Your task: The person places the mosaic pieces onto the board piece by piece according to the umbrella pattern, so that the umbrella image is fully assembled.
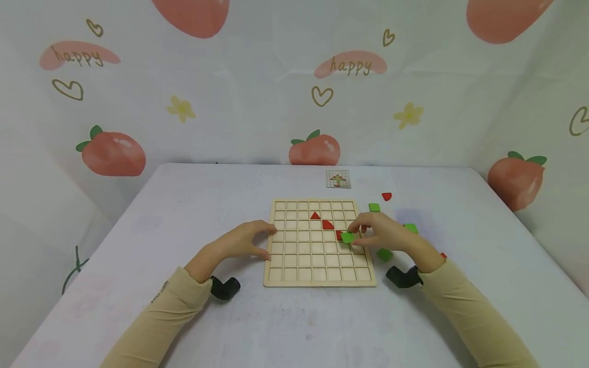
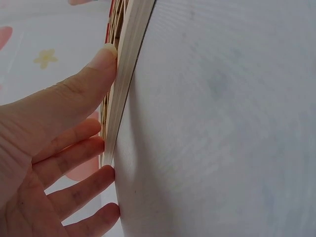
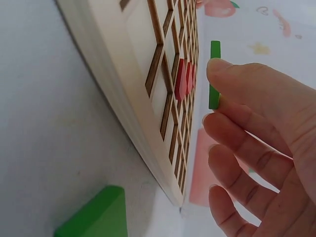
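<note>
A wooden grid board (image 1: pixel 303 275) lies on the white table, with a red triangle (image 1: pixel 315 216), a red rounded piece (image 1: pixel 327 225) and another red piece (image 1: pixel 339 235) in a diagonal row of its cells. My right hand (image 1: pixel 388 234) pinches a green square tile (image 1: pixel 348 237) between thumb and fingers over the board's right part. In the right wrist view the tile (image 3: pixel 214 96) appears edge-on, above the grid. My left hand (image 1: pixel 236 241) rests at the board's left edge, its thumb (image 2: pixel 102 58) against the side and its fingers spread.
Right of the board lie loose green tiles (image 1: pixel 384 254) and a red rounded piece (image 1: pixel 386 196); another red piece (image 1: pixel 443 255) is partly hidden by the right forearm. A small pattern card (image 1: pixel 338 179) lies behind the board. A printed cloth (image 1: pixel 257 102) hangs at the back.
</note>
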`<state>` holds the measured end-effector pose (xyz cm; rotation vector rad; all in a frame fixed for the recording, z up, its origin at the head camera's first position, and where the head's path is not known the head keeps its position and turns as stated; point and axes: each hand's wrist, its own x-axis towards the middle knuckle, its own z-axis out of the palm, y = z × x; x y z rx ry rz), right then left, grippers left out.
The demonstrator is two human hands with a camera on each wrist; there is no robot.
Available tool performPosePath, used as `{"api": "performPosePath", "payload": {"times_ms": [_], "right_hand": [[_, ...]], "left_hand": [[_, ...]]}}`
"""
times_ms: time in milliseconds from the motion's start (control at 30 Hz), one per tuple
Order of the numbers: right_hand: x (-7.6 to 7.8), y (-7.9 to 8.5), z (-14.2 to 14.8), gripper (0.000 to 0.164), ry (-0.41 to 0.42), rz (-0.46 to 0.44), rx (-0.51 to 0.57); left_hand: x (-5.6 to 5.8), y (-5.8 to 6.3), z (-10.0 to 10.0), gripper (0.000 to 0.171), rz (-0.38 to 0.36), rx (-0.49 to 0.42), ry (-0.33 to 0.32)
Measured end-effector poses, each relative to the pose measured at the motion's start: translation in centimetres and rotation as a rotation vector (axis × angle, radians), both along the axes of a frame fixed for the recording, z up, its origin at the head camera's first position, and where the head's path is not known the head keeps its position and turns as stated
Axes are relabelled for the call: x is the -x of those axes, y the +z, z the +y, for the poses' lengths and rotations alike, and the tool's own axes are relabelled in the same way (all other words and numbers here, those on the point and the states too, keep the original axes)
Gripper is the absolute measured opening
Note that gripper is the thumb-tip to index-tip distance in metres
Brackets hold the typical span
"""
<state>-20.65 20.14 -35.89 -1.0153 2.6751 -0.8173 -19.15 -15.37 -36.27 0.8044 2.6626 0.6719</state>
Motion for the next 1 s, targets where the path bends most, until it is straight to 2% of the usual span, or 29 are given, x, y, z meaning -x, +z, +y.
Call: {"api": "performPosePath", "payload": {"times_ms": [400,767,1000], "right_hand": [[-0.2,0.1,-0.9,0.021,-0.033,-0.028,-0.024],[-0.1,0.1,-2.1,0.017,-0.03,0.052,-0.04],[0.1,0.0,-2.8,0.017,-0.071,0.051,-0.075]], "left_hand": [[0.1,-0.1,0.0,0.064,-0.011,-0.012,0.002],[0.1,-0.3,-0.1,0.064,-0.008,-0.015,0.001],[0.1,-0.3,-0.1,0.064,-0.007,-0.022,-0.002]]}}
